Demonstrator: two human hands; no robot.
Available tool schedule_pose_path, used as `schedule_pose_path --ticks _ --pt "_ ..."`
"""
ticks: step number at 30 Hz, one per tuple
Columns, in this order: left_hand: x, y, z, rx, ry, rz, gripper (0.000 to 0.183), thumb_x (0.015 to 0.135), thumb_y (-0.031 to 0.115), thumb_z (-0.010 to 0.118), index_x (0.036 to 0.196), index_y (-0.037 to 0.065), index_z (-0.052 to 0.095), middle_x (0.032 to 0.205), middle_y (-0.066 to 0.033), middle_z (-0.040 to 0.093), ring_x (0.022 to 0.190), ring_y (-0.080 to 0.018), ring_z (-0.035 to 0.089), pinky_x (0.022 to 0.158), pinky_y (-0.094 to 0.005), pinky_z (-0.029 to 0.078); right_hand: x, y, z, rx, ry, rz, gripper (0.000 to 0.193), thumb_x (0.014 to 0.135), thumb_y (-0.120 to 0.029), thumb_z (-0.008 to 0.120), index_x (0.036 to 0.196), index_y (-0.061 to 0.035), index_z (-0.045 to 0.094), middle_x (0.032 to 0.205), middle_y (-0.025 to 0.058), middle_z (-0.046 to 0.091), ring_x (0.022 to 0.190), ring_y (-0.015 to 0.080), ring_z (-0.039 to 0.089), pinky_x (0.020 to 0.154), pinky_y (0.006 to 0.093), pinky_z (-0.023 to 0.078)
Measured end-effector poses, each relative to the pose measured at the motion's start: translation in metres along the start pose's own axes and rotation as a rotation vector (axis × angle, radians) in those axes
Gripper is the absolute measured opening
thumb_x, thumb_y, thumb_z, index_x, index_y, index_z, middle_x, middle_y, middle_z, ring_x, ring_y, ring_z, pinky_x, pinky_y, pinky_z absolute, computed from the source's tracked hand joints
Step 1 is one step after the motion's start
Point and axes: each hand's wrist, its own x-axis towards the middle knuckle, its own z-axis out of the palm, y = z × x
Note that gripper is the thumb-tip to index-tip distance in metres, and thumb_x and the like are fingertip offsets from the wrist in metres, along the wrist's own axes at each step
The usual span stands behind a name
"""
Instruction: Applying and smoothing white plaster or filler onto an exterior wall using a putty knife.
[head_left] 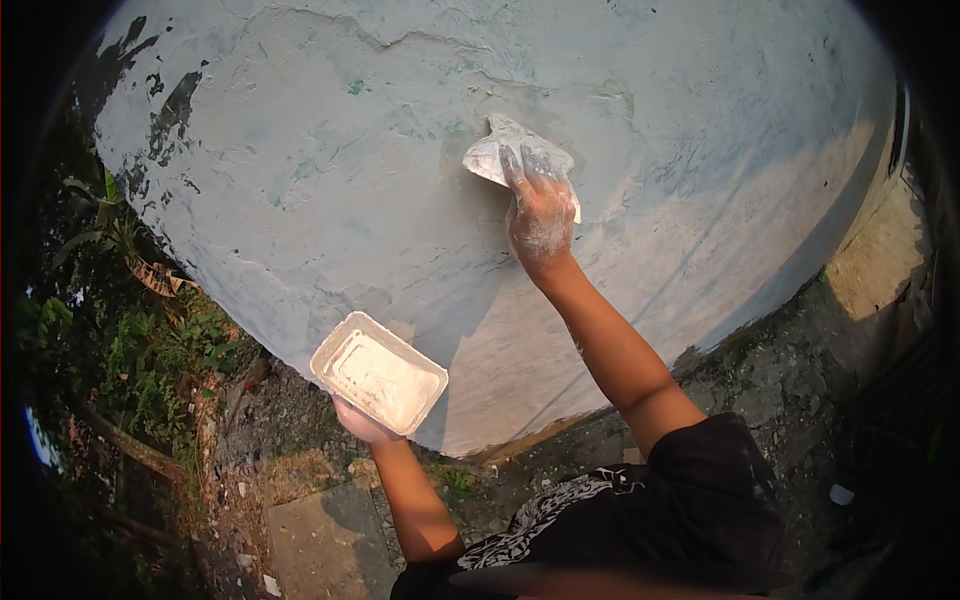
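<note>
My right hand [542, 215], dusted with white, grips a flat white-smeared piece [488, 158] with an angular outline and presses it to the wall [330, 200]. Whether that piece is a stiff scraper or a folded sheet I cannot tell. Lower and to the left, my left hand [365, 422] supports a shallow rectangular tub [402, 348] from below. Its fingers are mostly hidden under the tub. White paste [385, 378] coats the tub's bottom and sides. Around my right hand the wall surface is pale grey, uneven and streaked.
Dark bare patches [175, 110] mark the wall's upper left. Green plants [140, 350] grow beyond its left edge. Rough ground with a concrete slab [325, 545] lies at the wall's foot. A small white scrap [841, 494] is on the ground at right.
</note>
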Motion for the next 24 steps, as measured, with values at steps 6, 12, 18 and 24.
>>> schedule_pose_path --ticks 6,12,18,24 --pt "-0.002 0.009 0.003 0.037 -0.031 0.007 0.060 0.104 0.046 0.032 0.146 0.006 0.044 0.148 -0.0156 0.047 0.130 -0.0386 0.051 0.106 -0.0574 0.043 -0.080 -0.047 -0.016 0.284 -0.481 -0.225 0.056 0.080 0.002 0.060 0.135 -0.0076 0.057 0.130 0.0214 0.062 0.116 0.0384 0.061 0.101 0.0479 0.047" --pt "-0.009 0.010 0.008 0.071 0.029 0.038 0.060 0.104 0.047 0.030 0.146 0.006 0.043 0.148 -0.0147 0.047 0.130 -0.0379 0.051 0.106 -0.0560 0.044 -0.005 0.003 -0.035 0.163 0.067 -0.077 0.062 0.072 0.015 0.058 0.128 -0.0091 0.065 0.110 0.0173 0.069 0.096 0.0356 0.065 0.083 0.0431 0.052" --pt "-0.008 0.004 0.008 0.084 0.073 0.060 0.060 0.104 0.048 0.031 0.146 0.006 0.044 0.147 -0.0144 0.048 0.130 -0.0371 0.052 0.106 -0.0563 0.044 -0.053 0.008 -0.004 0.074 -0.121 0.048 0.063 0.074 0.011 0.060 0.133 -0.0103 0.062 0.104 0.0152 0.070 0.081 0.0308 0.065 0.076 0.0403 0.051" --pt "-0.008 0.008 0.001 0.016 -0.073 -0.001 0.060 0.104 0.047 0.031 0.146 0.006 0.044 0.146 -0.0150 0.049 0.129 -0.0378 0.052 0.106 -0.0565 0.044 -0.085 -0.042 -0.028 0.336 -0.662 0.004 0.064 0.076 0.004 0.062 0.138 -0.0142 0.057 0.125 0.0180 0.065 0.108 0.0370 0.064 0.091 0.0459 0.053"
